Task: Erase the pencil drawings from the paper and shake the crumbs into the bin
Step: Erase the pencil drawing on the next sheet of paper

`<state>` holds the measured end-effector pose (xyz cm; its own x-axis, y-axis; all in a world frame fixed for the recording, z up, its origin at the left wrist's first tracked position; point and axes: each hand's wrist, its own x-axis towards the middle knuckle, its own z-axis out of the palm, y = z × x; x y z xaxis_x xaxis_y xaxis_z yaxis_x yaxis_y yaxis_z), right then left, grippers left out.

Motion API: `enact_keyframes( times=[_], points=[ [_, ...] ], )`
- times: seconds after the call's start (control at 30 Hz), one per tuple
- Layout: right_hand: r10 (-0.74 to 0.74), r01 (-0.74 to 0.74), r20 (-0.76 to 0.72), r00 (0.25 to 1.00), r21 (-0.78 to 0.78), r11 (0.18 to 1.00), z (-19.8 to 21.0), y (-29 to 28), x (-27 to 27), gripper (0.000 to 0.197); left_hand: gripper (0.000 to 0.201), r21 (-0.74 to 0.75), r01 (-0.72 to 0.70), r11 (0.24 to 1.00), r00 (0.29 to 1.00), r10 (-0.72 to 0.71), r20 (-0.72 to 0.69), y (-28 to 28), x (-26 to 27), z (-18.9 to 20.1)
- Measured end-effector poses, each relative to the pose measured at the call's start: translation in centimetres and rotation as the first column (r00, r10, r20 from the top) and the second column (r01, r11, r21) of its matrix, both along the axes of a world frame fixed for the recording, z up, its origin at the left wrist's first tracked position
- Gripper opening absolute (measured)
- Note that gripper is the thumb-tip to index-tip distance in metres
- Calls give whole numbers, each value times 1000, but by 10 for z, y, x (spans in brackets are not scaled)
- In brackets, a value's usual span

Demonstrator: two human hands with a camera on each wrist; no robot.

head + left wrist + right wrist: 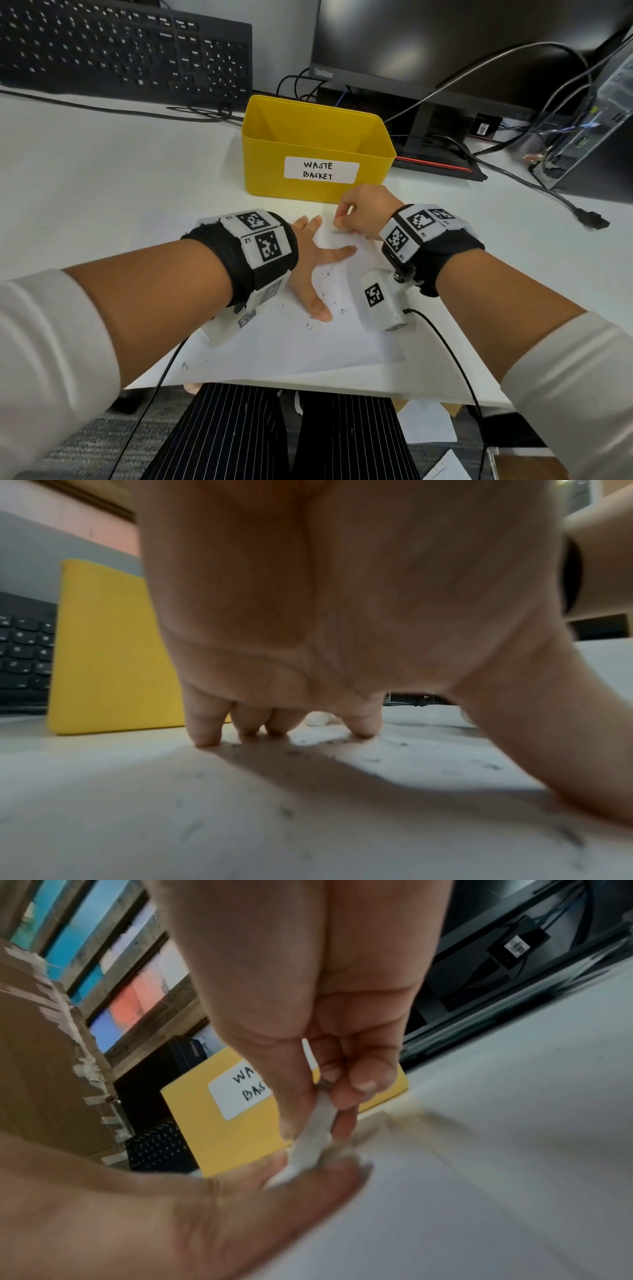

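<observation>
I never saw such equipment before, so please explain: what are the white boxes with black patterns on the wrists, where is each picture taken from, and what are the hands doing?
No machine here: a person works with bare hands. The patterned boxes are wrist-worn cameras. One picture comes from a head camera, the others look along each hand. The left hand presses flat on the paper, holding it on the white desk. The right hand pinches a white eraser against the paper. Dark eraser crumbs lie scattered on the paper. Beyond stands a yellow bin labelled "waste basket".
</observation>
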<state>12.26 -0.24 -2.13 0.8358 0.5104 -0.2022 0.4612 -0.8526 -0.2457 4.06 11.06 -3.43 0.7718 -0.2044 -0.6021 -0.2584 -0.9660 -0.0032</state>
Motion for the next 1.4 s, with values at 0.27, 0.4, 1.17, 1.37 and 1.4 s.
enact_keyframes(
  times=[0.27, 0.4, 1.17, 1.37, 1.4],
  points=[
    [30, -30, 10, 999, -55, 998, 8, 5, -2, 22, 110, -6, 6, 1000, 1000, -6, -5, -1, -1, 2],
    [46, -49, -68, 997, -46, 998, 6, -3, -4, 15, 110, 3, 8, 1000, 1000, -8, -13, -1, -1, 3],
    [1, -5, -82, 997, -57, 998, 4, 2, -1, 21, 95, 30, 14, 999, 998, -12, -60, 0, -9, 11],
    [-5, 3, -87, 996, -14, 1000, -1, -1, -3, 10, 84, -28, 41, 999, 984, -45, -173, 25, -22, 14],
    [-9, 8, -88, 996, -3, 1000, -2, -2, -3, 10, 77, -65, 25, 998, 983, -36, -181, 29, -22, 17]
  ],
)
